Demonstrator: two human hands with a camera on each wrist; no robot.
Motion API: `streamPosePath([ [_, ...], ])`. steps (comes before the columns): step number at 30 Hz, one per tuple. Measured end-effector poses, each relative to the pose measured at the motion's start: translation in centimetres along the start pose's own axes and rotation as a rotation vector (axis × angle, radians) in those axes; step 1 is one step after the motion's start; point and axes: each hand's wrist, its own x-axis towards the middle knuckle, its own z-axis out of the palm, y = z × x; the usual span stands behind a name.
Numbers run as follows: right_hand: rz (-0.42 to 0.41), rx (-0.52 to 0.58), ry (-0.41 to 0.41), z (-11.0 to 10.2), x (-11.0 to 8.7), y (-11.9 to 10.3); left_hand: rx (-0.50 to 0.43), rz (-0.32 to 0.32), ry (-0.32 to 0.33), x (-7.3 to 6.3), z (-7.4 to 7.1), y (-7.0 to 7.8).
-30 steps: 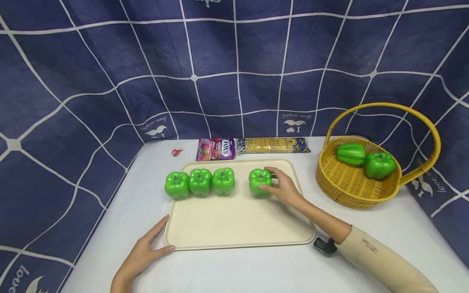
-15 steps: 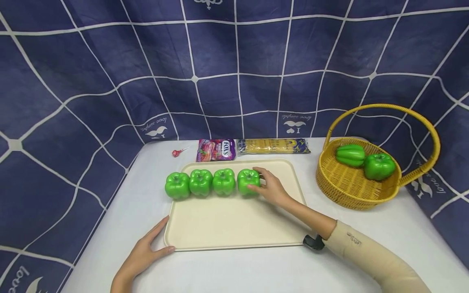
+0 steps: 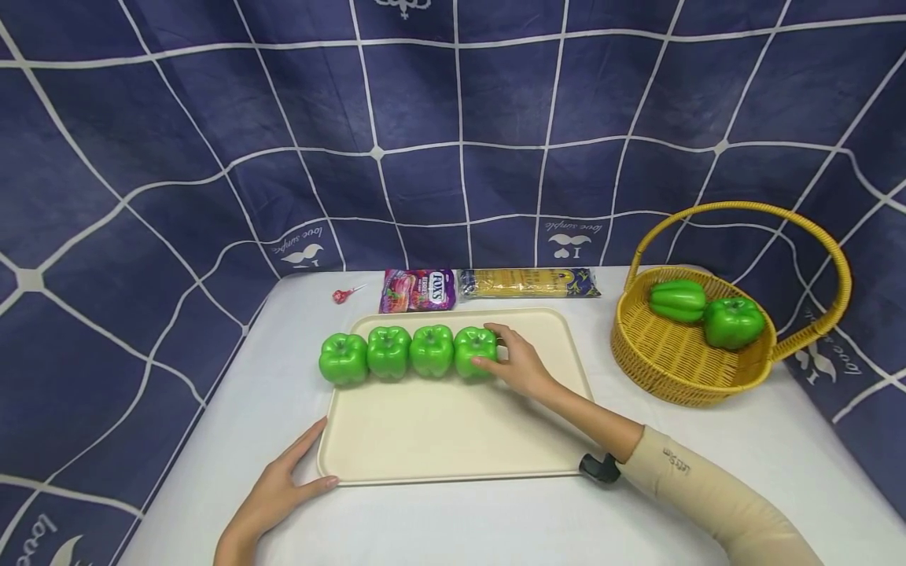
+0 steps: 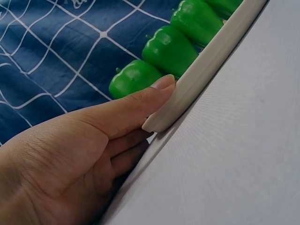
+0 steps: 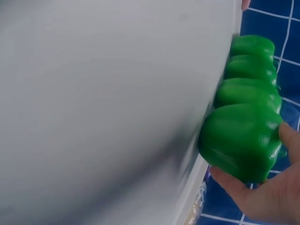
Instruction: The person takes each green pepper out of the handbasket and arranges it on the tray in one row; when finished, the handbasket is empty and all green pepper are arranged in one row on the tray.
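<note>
Four-lobed green bell peppers stand in a row across the back of a cream tray [image 3: 453,440]. My right hand [image 3: 520,363] holds the rightmost bell pepper [image 3: 473,353] with thumb and fingers around its right side, and this pepper sits against or very near its neighbour [image 3: 432,351]. In the right wrist view, that held bell pepper [image 5: 240,140] is closest to the camera. At the row's left end, a bell pepper [image 3: 343,360] overlaps the tray's left rim. My left hand [image 3: 279,486] spans the tray's front left corner, fingers extended; its thumb [image 4: 161,89] touches the rim.
A yellow wicker basket [image 3: 654,381] with a tall handle stands right, holding two green bell peppers [image 3: 732,322]. Behind the tray lie a purple candy bag [image 3: 418,291], a packet of pasta [image 3: 527,283] and a red lollipop [image 3: 342,295]. Blue checked cloth [image 3: 495,181] hangs behind.
My right hand has moved the rightmost bell pepper leftward across the tray, closing the gap to the other peppers. My left hand has stayed at the tray's corner.
</note>
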Motion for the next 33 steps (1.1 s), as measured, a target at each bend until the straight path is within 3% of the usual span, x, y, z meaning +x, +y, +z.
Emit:
streamPosePath([
  [20, -0.033, -0.07, -0.008, -1.2, -0.5, 0.2, -0.008, 0.0, 0.002, -0.1, 0.0, 0.2],
  [26, -0.088, -0.067, 0.037, -4.3, -1.7, 0.4, -0.004, 0.019, 0.009, 0.0, 0.1, -0.1],
  [33, -0.215, -0.088, 0.22, -10.2, -3.3, 1.4, 0.009, -0.014, 0.001, 0.1, 0.2, -0.2],
])
